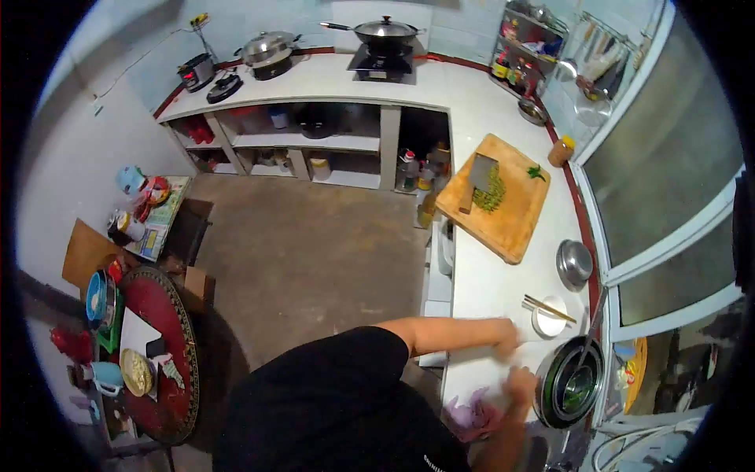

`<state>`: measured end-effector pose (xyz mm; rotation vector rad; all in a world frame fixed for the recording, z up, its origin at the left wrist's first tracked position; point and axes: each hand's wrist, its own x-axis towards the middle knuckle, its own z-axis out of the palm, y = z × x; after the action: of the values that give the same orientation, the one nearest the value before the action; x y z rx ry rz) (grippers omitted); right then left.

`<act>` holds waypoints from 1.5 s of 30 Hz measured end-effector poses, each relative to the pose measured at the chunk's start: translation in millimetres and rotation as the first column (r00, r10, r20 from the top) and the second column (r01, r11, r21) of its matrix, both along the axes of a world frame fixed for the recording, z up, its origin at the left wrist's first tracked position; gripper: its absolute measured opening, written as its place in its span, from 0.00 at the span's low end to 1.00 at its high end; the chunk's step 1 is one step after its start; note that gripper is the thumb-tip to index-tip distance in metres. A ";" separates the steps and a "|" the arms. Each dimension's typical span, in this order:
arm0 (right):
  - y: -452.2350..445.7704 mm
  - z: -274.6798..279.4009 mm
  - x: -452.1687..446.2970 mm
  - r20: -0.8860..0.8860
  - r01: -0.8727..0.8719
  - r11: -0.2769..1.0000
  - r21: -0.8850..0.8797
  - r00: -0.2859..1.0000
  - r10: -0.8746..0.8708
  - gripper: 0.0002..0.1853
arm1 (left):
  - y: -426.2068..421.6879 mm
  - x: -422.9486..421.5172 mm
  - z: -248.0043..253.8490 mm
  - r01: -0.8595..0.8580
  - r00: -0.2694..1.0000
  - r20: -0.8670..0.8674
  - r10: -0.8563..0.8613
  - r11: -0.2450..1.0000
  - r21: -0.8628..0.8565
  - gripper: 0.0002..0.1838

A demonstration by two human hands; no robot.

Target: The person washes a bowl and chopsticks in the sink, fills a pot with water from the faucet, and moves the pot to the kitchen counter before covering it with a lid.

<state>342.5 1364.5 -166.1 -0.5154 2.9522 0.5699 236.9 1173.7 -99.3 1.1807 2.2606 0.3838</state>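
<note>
Over the white counter (484, 360), my left hand (507, 337) and my right hand (520, 385) are close together. Both are smeared by motion, so their fingers and anything in them cannot be made out. A white bowl (548, 321) with chopsticks (550, 307) laid across it stands just beyond my left hand. Beside my right hand are nested metal basins (544, 393) holding something green and a long-handled utensil. Crumpled purple material (472, 413), perhaps a bag or cloth, lies near my right forearm.
A wooden cutting board (511, 236) carries a cleaver (481, 173) and chopped green pieces (491, 197). Upturned metal bowls (576, 263) and a yellow-lidded jar (561, 151) stand along the window. Further off are a lidded wok (385, 31) and a red round table (177, 354).
</note>
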 end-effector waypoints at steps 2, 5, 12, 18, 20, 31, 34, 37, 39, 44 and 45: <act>-5.3 -51.4 -9.2 0.080 0.139 0.639 -0.757 0.989 -0.121 0.17 | -18.2 -8.1 -70.1 0.267 0.832 -0.518 -0.198 0.962 0.061 0.10; -86.2 23.2 -21.4 0.121 0.192 0.567 -0.801 0.980 -0.161 0.15 | -89.7 -1.5 -17.2 -0.117 0.965 -0.156 0.211 0.878 0.465 0.14; -270.8 4.4 -89.6 0.421 0.333 0.504 -0.797 0.904 0.070 0.12 | -278.2 -13.9 -12.2 -0.249 0.949 -0.078 0.306 0.876 0.412 0.16; -518.9 9.3 -156.8 0.466 0.143 0.652 -0.745 0.811 0.354 0.11 | -526.7 -18.6 1.6 -0.509 0.779 -0.055 0.624 0.682 0.526 0.12; -607.1 38.1 -180.9 0.361 -0.014 0.581 -0.814 0.770 0.525 0.12 | -608.9 -26.5 13.7 -0.511 0.528 -0.167 0.833 0.469 0.720 0.12; -952.0 87.6 -277.5 0.324 -0.068 0.393 -0.917 0.450 0.832 0.11 | -885.9 -9.1 39.5 -0.517 -0.255 0.152 0.955 -0.267 0.813 0.14; -1013.4 90.6 -329.5 0.207 -0.260 0.330 -0.908 0.405 0.890 0.10 | -944.3 -34.9 43.9 -0.499 -0.353 0.177 0.919 -0.345 0.795 0.15; -1068.5 89.8 -394.6 0.258 -0.103 0.315 -0.944 0.369 0.893 0.11 | -999.1 -85.7 52.0 -0.485 -0.378 0.221 0.899 -0.396 0.780 0.14; -1104.6 114.6 -434.7 0.323 -0.122 0.397 -0.910 0.394 0.861 0.11 | -1035.3 -128.6 68.5 -0.506 -0.359 0.242 0.901 -0.406 0.761 0.14; -1194.0 134.0 -546.1 0.311 -0.050 0.355 -0.934 0.379 0.872 0.11 | -1125.6 -257.1 90.6 -0.496 -0.315 0.164 0.935 -0.309 0.811 0.17; -1210.0 133.6 -566.0 0.305 -0.078 0.364 -0.928 0.401 0.864 0.11 | -1144.6 -280.4 90.3 -0.468 -0.288 0.113 0.951 -0.243 0.849 0.18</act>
<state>-223.6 154.5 -32.5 -1.4352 1.8170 -0.9645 -43.5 29.1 -9.1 -1.0562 3.4592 1.7112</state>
